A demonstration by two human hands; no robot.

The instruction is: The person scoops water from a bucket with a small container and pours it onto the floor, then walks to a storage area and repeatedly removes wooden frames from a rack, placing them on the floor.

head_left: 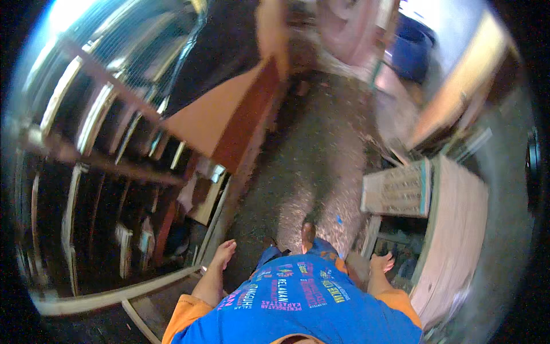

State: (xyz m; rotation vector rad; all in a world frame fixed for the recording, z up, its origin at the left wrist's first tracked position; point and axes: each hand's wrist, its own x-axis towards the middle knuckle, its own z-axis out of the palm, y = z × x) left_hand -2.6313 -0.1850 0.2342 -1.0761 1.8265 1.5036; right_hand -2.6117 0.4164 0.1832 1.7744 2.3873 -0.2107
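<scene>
I look straight down my own body: a blue shirt with orange sleeves fills the lower middle. My left hand (224,253) hangs at my side with loose, slightly spread fingers and holds nothing; it is close to a pale wooden frame edge (215,221). At my other side my right hand (381,263) is also empty, fingers apart, near a light wooden board stack (458,229). One foot (308,231) shows ahead on the speckled grey floor (315,160).
A wooden rack with slats and shelves (103,160) fills the left. An orange-brown panel (223,114) leans at upper middle. A slatted white crate (398,189) sits at right, and a blue container (412,54) far ahead. The picture is blurred by motion.
</scene>
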